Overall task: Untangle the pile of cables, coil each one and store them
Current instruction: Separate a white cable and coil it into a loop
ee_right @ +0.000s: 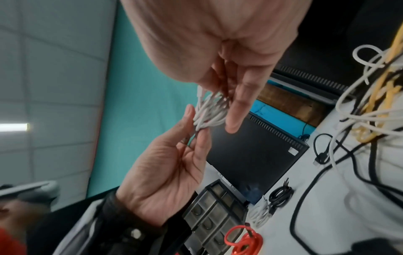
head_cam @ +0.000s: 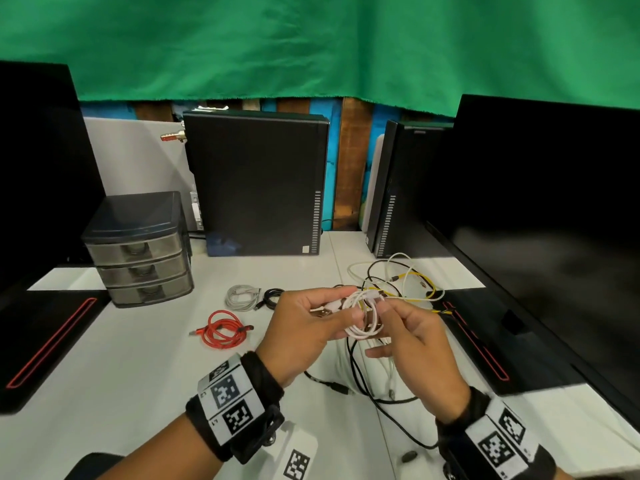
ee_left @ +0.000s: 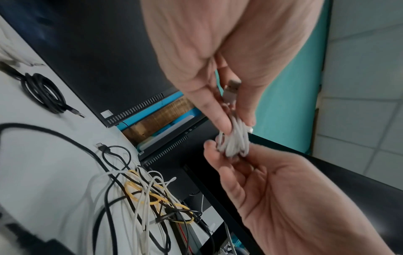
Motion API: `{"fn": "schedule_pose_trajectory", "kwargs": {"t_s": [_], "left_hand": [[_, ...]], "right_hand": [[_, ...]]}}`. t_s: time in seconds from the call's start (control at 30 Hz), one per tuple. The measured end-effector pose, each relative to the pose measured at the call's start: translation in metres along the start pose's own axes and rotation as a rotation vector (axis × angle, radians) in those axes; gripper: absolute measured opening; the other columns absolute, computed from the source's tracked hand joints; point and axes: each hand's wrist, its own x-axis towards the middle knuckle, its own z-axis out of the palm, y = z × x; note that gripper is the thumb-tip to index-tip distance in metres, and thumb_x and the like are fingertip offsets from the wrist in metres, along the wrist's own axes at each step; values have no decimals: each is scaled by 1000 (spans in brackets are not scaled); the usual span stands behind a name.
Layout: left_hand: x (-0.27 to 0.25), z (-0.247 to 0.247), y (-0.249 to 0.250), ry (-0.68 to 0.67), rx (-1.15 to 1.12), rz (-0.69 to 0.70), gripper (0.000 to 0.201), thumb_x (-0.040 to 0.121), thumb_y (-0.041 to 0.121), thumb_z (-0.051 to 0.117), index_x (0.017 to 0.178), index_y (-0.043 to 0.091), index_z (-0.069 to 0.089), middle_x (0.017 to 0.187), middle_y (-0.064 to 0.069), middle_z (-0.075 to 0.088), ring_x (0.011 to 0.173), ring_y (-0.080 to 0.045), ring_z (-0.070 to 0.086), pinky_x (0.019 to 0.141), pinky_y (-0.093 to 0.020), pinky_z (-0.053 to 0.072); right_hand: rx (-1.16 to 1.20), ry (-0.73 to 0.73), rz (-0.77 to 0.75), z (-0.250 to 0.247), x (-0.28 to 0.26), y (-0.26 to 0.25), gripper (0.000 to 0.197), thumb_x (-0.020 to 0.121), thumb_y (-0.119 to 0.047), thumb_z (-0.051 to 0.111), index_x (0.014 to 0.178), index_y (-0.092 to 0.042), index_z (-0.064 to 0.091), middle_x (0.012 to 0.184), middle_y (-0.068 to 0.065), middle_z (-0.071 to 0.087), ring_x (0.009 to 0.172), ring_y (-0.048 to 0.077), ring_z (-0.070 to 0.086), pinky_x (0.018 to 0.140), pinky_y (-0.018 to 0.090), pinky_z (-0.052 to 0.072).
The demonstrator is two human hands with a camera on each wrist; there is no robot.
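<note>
The left hand [head_cam: 304, 323] and right hand [head_cam: 415, 344] both pinch the white cable [head_cam: 363, 315] above the table [head_cam: 138, 368], so its loops stay together, clear of the tangled pile [head_cam: 398, 278].

Your head camera looked down over the worktop [head_cam: 145, 358] from above; each wrist camera sat close behind its hand, facing the fingers. All three shared the white cable coil [head_cam: 363, 315].
</note>
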Motion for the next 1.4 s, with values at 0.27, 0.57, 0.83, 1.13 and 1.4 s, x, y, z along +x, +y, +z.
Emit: {"fn": "schedule_pose_trajectory", "kwargs": {"t_s": [0.27,0.57,0.83,1.13,1.4], "left_hand": [[-1,5,1,38,-115,-34,33,81,14,73,114,14,73,105,-6,77,95,-20,74,80,-30,59],[0,-1,5,-86,-426,-297,42,81,14,69,121,2,68,108,-18,72,85,-20,69,73,-27,60],[-7,6,3,-23,-110,-187,22,88,7,68,109,9,75,84,-15,72,65,-16,66,72,-30,57],[-7,8,5,-15,-285,-269,25,87,4,64,110,6,74,76,-9,65,55,-14,58,65,-27,57],[-6,2,13,-62,-198,-150,36,79,15,68,115,9,71,79,-11,67,48,-10,42,61,-22,43]], "right_hand": [[89,-33,-84,-7,5,-8,19,94,-1,62,103,-12,76,78,10,74,70,21,70,54,27,57],[-275,-107,-279,-20,7,-7,38,92,-28,71,128,-36,63,95,-3,70,69,15,64,57,28,55],[-908,-3,-805,-24,10,3,25,97,-34,55,109,-21,72,80,-8,63,62,14,59,51,34,52],[-1079,92,-909,-19,6,7,21,97,-26,53,88,-15,69,84,-2,64,67,21,61,48,36,47],[-779,76,-808,-21,4,-2,14,98,-23,58,98,-14,67,84,-6,61,66,16,58,56,36,49]]}}
